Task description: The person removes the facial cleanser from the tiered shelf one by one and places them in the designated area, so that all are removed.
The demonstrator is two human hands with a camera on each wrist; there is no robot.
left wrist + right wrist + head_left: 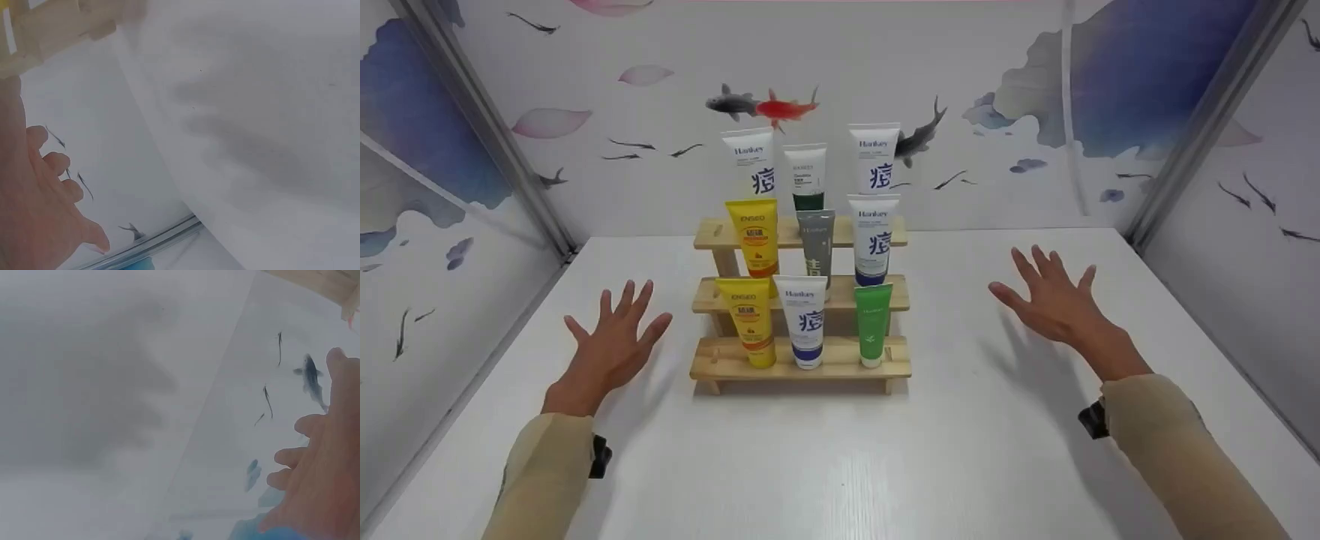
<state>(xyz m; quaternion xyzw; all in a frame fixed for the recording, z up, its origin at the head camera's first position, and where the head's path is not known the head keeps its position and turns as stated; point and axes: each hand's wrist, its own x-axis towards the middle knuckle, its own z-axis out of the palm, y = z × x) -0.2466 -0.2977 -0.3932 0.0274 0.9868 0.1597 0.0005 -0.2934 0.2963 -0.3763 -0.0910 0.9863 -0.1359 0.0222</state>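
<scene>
Both hands are held apart over the white table with nothing in them. To the left of a three-step wooden rack (840, 370), my left hand (611, 341) has its fingers spread. My right hand (1054, 300) is likewise spread on the rack's right side, farther from it. The front step bears a yellow tube (751, 322), a white-and-blue tube (806, 322) and a green tube (873, 326). Behind them stand another yellow tube (756, 236), a grey tube (816, 236) and a white-and-blue tube (874, 240). Along the top are two white tubes (874, 157) around a white-and-dark-green tube (805, 176).
The white tabletop (840, 465) reaches to a back wall (660, 172) printed with fish and petals. Side panels with metal posts (1215, 127) enclose it on the left and right. Shadows of both hands fall on the table.
</scene>
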